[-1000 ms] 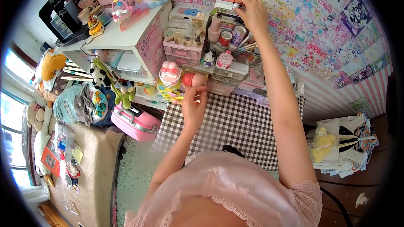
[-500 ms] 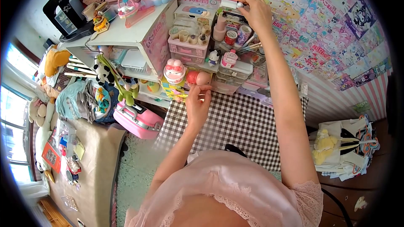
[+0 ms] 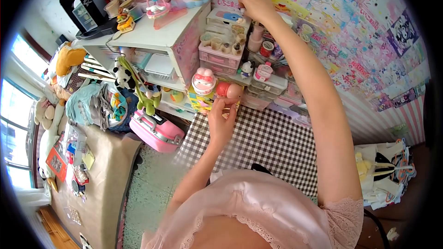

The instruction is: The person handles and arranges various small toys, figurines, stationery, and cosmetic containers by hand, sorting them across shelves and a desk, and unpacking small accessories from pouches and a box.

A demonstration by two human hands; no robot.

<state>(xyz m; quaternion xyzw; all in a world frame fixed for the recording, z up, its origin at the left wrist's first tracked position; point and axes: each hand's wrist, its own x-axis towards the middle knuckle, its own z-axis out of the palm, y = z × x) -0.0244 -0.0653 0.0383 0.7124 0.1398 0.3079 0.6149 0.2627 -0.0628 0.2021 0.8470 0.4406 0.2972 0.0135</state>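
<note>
My right hand [image 3: 258,7] reaches up to the back, above the small organizers. Its fingers pinch a small whitish thing [image 3: 242,11], too small to name, close to a white box with a blue picture [image 3: 230,17]. My left hand [image 3: 222,119] is lower, at the far edge of the checked tablecloth [image 3: 267,143]. Its fingers are curled together just below a red and pink round figurine [image 3: 227,90]; whether they hold anything is hidden. Beside that figurine, a white and pink bunny figurine [image 3: 203,82] sits on a yellow box [image 3: 197,101].
Clear drawers [image 3: 265,87] carry a pink figurine [image 3: 264,71] and a small white-and-black figurine [image 3: 246,69]. A pink drawer unit [image 3: 220,57] stands behind. To the left are a white shelf [image 3: 184,37] and a pink suitcase [image 3: 157,131]. Posters cover the wall [image 3: 341,41].
My right hand has moved left along the back with the small whitish thing at its fingertips. My left hand stays below the red and pink figurine, its fingers more curled. The view has shifted.
</note>
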